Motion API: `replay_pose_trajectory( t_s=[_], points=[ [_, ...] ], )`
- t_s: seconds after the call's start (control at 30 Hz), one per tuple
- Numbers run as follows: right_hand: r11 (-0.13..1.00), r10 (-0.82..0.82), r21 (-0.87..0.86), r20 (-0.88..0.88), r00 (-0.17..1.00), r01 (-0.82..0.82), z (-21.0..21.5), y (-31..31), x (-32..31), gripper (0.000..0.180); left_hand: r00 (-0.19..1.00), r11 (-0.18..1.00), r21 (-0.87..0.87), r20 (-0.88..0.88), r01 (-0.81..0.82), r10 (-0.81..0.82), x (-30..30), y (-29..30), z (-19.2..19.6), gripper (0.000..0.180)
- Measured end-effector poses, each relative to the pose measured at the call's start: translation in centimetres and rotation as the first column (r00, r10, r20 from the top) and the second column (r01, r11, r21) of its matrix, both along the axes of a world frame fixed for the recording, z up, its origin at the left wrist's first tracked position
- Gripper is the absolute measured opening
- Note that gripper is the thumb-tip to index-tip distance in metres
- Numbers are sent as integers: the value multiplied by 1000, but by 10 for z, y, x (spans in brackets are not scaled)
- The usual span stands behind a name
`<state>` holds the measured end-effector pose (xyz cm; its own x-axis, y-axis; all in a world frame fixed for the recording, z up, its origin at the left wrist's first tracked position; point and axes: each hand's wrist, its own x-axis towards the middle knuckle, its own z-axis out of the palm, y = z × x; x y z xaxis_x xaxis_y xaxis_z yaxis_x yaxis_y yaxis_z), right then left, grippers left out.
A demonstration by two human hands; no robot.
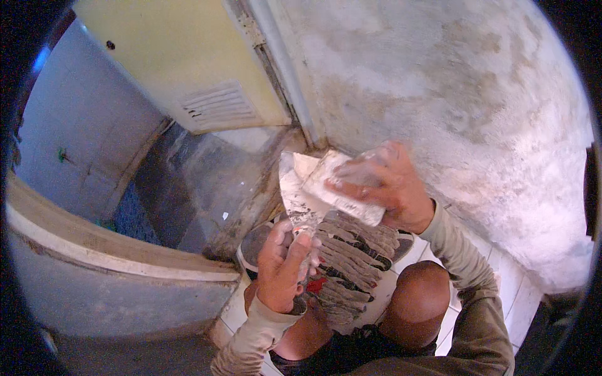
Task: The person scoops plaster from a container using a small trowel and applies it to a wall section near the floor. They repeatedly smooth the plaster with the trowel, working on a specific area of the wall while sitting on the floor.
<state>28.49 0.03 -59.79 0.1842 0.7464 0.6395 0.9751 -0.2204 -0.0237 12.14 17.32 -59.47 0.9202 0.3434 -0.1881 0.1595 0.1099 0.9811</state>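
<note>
Rough, blotchy grey plaster wall [451, 81] fills the right side; left of it, a pale yellow door [188, 56] with a slatted vent. Below the wall, white tiled floor [508, 294], and on it a bucket [254, 244] crammed with crusted, putty-caked rags [351, 257]. Right hand [389, 185], just off the wall, grips a flat white-smeared trowel [342, 188], fingers curled over it. Left hand [282, 263], over the bucket, is wrapped tight round a putty knife [295, 200], its blade touching the trowel.
</note>
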Motion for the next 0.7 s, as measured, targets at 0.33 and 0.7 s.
replay_pose_trajectory(
  t_s=[0.33,0.7],
  points=[
    [810,-367,176,-593,717,560,-96,-107,14,53,1000,997,83,-17,3,-1,-32,12,-2,31],
    [305,-926,259,305,222,917,-99,-133,97,66,992,986,-163,112,-40,59,-79,41,19,24]
  ],
)
